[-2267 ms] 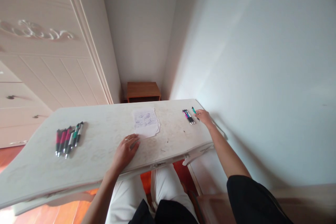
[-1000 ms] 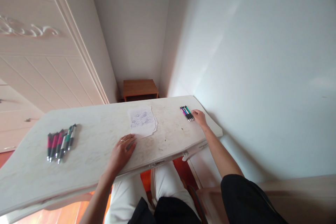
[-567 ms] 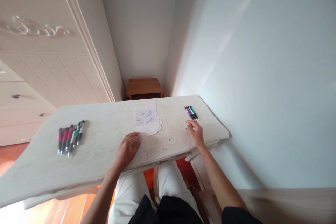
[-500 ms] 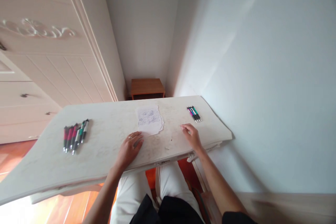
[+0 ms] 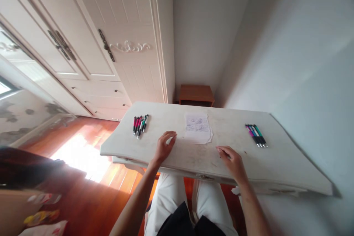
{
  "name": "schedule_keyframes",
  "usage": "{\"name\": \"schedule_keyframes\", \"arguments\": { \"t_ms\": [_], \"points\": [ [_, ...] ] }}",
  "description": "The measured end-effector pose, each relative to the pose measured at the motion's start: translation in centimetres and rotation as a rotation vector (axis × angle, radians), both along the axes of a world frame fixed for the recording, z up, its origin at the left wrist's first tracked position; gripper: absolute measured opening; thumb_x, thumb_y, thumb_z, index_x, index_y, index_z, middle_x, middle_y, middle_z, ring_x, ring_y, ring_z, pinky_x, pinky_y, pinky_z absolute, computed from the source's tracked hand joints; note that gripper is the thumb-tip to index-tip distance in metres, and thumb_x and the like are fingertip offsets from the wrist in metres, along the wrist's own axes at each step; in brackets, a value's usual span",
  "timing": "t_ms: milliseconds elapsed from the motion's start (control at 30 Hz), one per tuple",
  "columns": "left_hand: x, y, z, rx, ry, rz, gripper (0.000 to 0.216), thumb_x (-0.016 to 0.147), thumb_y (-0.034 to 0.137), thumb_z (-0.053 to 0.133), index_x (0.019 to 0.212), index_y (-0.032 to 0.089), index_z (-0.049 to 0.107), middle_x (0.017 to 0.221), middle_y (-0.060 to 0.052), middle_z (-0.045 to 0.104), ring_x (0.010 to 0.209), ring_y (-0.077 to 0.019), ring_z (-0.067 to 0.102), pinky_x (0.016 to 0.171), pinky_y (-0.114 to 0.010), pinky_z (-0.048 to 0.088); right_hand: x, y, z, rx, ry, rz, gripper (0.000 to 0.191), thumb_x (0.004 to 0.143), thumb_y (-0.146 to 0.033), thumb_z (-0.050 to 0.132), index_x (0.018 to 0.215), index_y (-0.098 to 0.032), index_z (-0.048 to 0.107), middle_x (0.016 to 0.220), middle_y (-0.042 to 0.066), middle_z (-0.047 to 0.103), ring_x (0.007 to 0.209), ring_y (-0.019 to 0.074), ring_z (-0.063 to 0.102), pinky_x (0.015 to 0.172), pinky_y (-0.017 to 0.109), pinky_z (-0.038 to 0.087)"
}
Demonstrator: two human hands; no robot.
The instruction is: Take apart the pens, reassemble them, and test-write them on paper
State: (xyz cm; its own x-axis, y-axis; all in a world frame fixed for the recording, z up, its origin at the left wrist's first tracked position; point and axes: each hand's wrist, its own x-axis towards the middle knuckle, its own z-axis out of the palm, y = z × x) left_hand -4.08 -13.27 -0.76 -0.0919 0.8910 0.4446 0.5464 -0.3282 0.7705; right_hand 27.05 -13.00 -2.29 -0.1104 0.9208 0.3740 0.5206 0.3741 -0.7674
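My left hand (image 5: 165,146) rests on the white table (image 5: 276,158) with its fingers loosely spread, just left of a scribbled sheet of paper (image 5: 198,128). My right hand (image 5: 231,160) lies flat near the table's front edge, below and right of the paper, holding nothing. A bunch of several pens with pink and green barrels (image 5: 139,124) lies on the table's left part. A second row of several pens (image 5: 256,135) lies to the right, well beyond my right hand.
A white wardrobe with drawers (image 5: 110,62) stands at the left. A small wooden stand (image 5: 196,95) sits in the corner behind the table. A plain wall runs along the right. My white-trousered legs (image 5: 177,199) are under the table; wooden floor lies left.
My right hand left the right-hand pens and drew back to the table's front middle. My left hand stayed by the paper. The view swung left, showing more wardrobe and floor.
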Motion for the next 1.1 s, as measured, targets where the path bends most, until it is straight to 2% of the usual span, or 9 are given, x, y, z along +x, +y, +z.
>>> {"name": "schedule_keyframes", "arguments": {
  "t_ms": [133,233,333,400,500,633,867,1100],
  "points": [
    [-5.4,-0.3,0.9,0.04,0.072,0.347,0.024,0.086,0.03,0.05,0.093,0.017,0.069,0.101,-0.01,0.069,0.094,-0.0208,0.062,0.075,-0.033,0.053,0.1,-0.1,-0.1,-0.003,-0.025,0.027,0.031,0.088,-0.043,0.052,0.087,-0.02,0.071,0.09,0.01,0.071,0.081,0.0218,0.066,0.075,0.033,0.054],
    [-9.7,-0.6,1.2,-0.016,0.173,0.657,0.026,0.086,0.028,0.046,0.092,0.018,0.07,0.099,-0.01,0.069,0.094,-0.0226,0.06,0.085,-0.038,0.049,0.1,-0.2,-0.1,0.005,-0.037,0.029,0.03,0.088,-0.043,0.052,0.087,-0.02,0.07,0.09,0.01,0.071,0.082,0.0221,0.067,0.075,0.033,0.054],
    [-12.9,-1.0,1.1,-0.139,0.269,0.812,0.028,0.083,0.029,0.048,0.095,0.017,0.07,0.098,-0.011,0.069,0.087,-0.0243,0.06,0.086,-0.041,0.046,0.2,-0.2,-0.2,0.014,-0.044,0.019,0.029,0.087,-0.044,0.052,0.087,-0.021,0.07,0.09,0.009,0.072,0.082,0.0223,0.067,0.075,0.033,0.055],
    [-14.1,-1.1,1.0,-0.212,0.294,0.812,0.03,0.083,0.031,0.049,0.097,0.017,0.071,0.096,-0.011,0.069,0.085,-0.0245,0.061,0.083,-0.039,0.047,0.3,-0.1,-0.4,0.02,-0.043,0.01,0.03,0.086,-0.045,0.053,0.086,-0.021,0.07,0.09,0.009,0.072,0.081,0.0225,0.067,0.076,0.034,0.055],
    [-14.8,-1.1,0.9,-0.304,0.315,0.741,0.028,0.083,0.029,0.048,0.094,0.019,0.071,0.094,-0.009,0.071,0.084,-0.0232,0.062,0.081,-0.034,0.047,0.4,0.0,-0.6,0.017,-0.044,0.012,0.03,0.085,-0.047,0.053,0.087,-0.022,0.07,0.091,0.009,0.072,0.082,0.0224,0.068,0.075,0.033,0.055],
    [-14.9,-0.8,1.2,-0.348,0.327,0.748,0.028,0.082,0.027,0.049,0.098,0.02,0.071,0.098,-0.009,0.071,0.087,-0.023,0.064,0.078,-0.032,0.046,0.5,0.0,-0.6,0.021,-0.044,0.013,0.03,0.085,-0.048,0.054,0.086,-0.022,0.07,0.09,0.008,0.072,0.081,0.022,0.068,0.075,0.032,0.056],
    [-15.8,-0.5,3.0,-0.482,0.316,0.767,0.035,0.077,0.031,0.06,0.109,0.021,0.067,0.096,-0.007,0.073,0.094,-0.0279,0.065,0.076,-0.034,0.047,0.3,-0.2,-0.2,0.029,-0.054,0.005,0.032,0.085,-0.048,0.053,0.085,-0.022,0.07,0.089,0.009,0.072,0.08,0.0228,0.068,0.075,0.033,0.056],
    [-16.2,-0.9,4.0,-0.571,0.42,0.799,0.037,0.074,0.021,0.057,0.11,0.02,0.068,0.096,-0.012,0.073,0.095,-0.0318,0.065,0.076,-0.038,0.047,0.4,-0.2,-0.6,0.013,-0.065,-0.006,0.034,0.086,-0.049,0.052,0.087,-0.021,0.072,0.092,0.01,0.072,0.082,0.0229,0.068,0.076,0.033,0.055]
  ]
}}
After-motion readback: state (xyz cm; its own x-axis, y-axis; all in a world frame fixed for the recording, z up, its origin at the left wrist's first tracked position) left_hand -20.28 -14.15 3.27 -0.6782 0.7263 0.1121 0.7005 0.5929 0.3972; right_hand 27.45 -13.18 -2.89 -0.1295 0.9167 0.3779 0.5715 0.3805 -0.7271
